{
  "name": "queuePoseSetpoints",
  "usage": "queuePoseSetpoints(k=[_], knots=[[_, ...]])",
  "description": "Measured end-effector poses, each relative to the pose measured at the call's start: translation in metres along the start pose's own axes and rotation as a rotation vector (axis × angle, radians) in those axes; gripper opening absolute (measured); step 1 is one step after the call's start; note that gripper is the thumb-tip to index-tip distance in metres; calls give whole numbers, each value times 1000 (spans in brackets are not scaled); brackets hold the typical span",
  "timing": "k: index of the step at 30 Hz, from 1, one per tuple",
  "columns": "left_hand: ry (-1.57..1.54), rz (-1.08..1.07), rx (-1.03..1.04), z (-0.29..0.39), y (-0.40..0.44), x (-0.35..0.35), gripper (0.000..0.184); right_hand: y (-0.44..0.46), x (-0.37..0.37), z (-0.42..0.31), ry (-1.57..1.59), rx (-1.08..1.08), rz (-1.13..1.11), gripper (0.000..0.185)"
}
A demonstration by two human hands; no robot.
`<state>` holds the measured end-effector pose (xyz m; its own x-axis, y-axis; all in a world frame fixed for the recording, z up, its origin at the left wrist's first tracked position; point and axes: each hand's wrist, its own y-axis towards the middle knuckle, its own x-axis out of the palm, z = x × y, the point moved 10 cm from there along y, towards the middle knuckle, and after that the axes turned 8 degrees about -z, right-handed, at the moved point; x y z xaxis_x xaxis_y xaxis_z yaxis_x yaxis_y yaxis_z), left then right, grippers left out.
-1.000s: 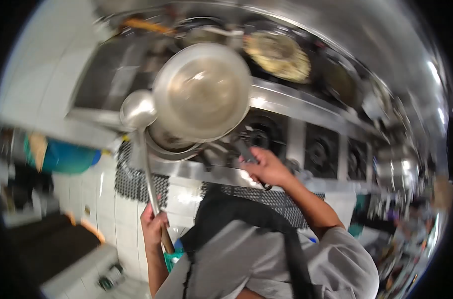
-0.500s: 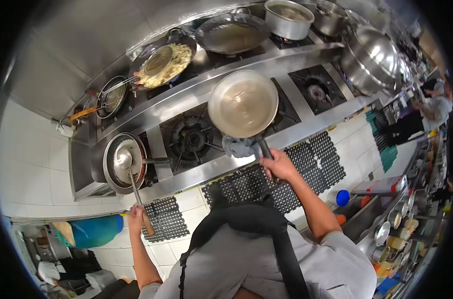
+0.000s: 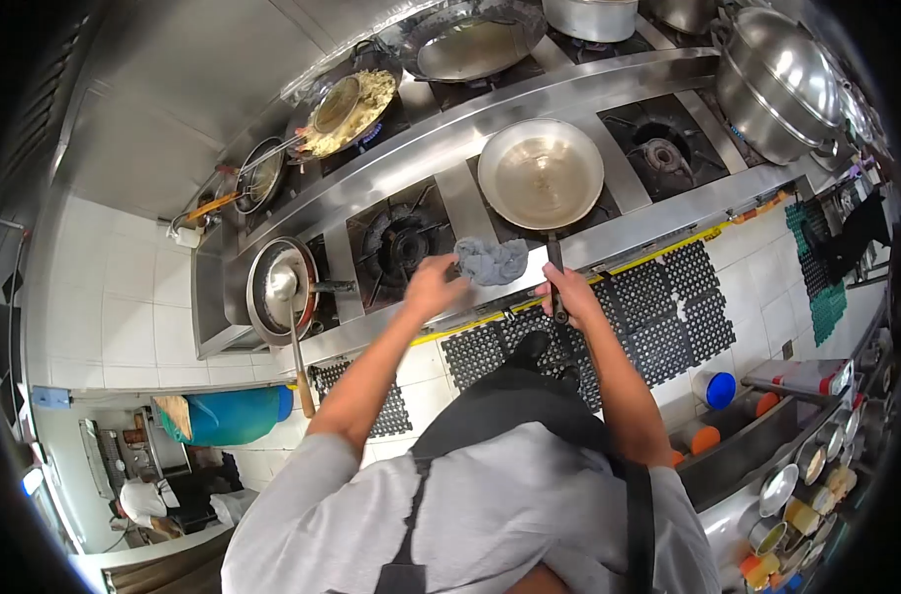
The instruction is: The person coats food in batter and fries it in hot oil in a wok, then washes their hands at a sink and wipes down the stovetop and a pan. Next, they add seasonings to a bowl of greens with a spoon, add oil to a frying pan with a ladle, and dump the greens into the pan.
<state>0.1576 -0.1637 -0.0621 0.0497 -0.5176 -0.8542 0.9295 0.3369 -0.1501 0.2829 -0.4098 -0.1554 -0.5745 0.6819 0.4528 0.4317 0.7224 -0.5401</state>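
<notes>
A wide metal frying pan [image 3: 541, 176] with a little clear liquid sits over a burner. My right hand [image 3: 571, 294] is closed around its dark handle [image 3: 554, 253]. Beside the handle, a crumpled grey cloth [image 3: 492, 262] lies on the steel front ledge of the stove. My left hand [image 3: 437, 287] is empty at the cloth's left edge, fingers stretched toward it; whether they touch it I cannot tell. Off to the left, a ladle [image 3: 283, 284] with a wooden-ended handle rests in a pan [image 3: 264, 319] set over a metal bowl.
On the back row stand a wok of fried food [image 3: 363, 111] with a strainer on it, a dark wok [image 3: 473, 45] and a pot [image 3: 591, 18]. A large lidded steamer [image 3: 777, 84] stands at the right. Black rubber mats [image 3: 658, 312] cover part of the floor.
My left hand has let go of the ladle, leaving it in the left pan, and has moved right to the cloth. My right hand still holds the frying pan, whose handle no longer overlaps the cloth.
</notes>
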Motion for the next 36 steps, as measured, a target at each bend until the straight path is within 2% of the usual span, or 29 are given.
queuePoseSetpoints(k=[1, 3, 5, 6, 8, 10, 12, 14, 15, 16, 17, 18, 19, 20, 22, 23, 25, 26, 28, 29, 30, 31, 32, 33, 34, 35, 36], knots=[[48, 19, 7, 9, 24, 25, 62, -5, -1, 2, 1, 39, 14, 45], [129, 58, -92, 44, 42, 42, 54, -10, -6, -11, -108, -125, 135, 50], [47, 12, -31, 39, 53, 75, 47, -13, -5, -22, -250, -231, 162, 60], [11, -4, -5, 33, 54, 84, 43, -14, -3, -27, -290, -191, 162, 61], [-144, 83, 41, 28, 25, 65, 36, -4, -11, -17, -242, -229, 91, 64], [-173, 147, 27, -5, -20, 39, 37, -13, -15, -18, -266, -141, 178, 65], [-112, 262, -118, -68, -72, 9, 41, -21, -14, -27, -377, -111, 268, 65], [-111, 388, -414, -147, -126, -18, 42, -15, -10, -25, -460, -185, 292, 62], [39, 478, -489, -184, -149, -26, 47, -17, -16, -26, -507, -224, 329, 60], [121, 498, -545, -237, -171, -13, 69, -20, -12, -34, -602, -304, 368, 57], [95, 454, -805, -249, -183, -14, 79, -16, -17, -25, -649, -365, 391, 56], [78, 398, -1065, -253, -198, -15, 90, -15, -18, -21, -622, -320, 391, 56], [105, 379, -1072, -264, -204, -11, 93, -16, -19, -18, -595, -275, 393, 56], [137, 364, -1081, -271, -211, -5, 97, -22, -8, -21, -482, -130, 370, 56], [221, 321, -851, -231, -196, -8, 96, -30, 3, -30, -443, 24, 372, 55], [282, 301, -669, -197, -180, -11, 90, -22, -2, -30, -541, -153, 399, 56], [179, 279, -321, -144, -144, 0, 81, -17, -9, -28, -771, -503, 487, 57], [127, 269, -149, -116, -131, 8, 77, -18, -5, -28, -787, -441, 478, 57], [-23, 158, -32, -68, -97, 39, 57, -17, 4, -25, -789, -354, 441, 58], [-292, -3, 31, -44, -76, 59, 42, -13, 7, -22, -774, -328, 415, 58], [-557, -232, -85, -33, -60, 96, 34, -24, 13, -36, -884, -381, 440, 60], [-813, -438, -228, -33, -43, 145, 41, -34, 12, -40, -945, -427, 449, 62], [-1028, -697, -378, -31, -29, 197, 50, -34, 9, -39, -1015, -351, 419, 62], [-1174, -751, -346, -15, -22, 217, 57, -69, 11, -52, -989, -102, 381, 57], [-1310, -818, -333, 1, -13, 232, 64, -97, 5, -61, -1045, -325, 496, 43], [-1322, -794, -481, 8, -3, 246, 65, -120, -6, -66, -1074, -281, 442, 31], [-1298, -806, -517, 5, 10, 268, 62, -163, -18, -80, -1197, -192, 529, 26]])
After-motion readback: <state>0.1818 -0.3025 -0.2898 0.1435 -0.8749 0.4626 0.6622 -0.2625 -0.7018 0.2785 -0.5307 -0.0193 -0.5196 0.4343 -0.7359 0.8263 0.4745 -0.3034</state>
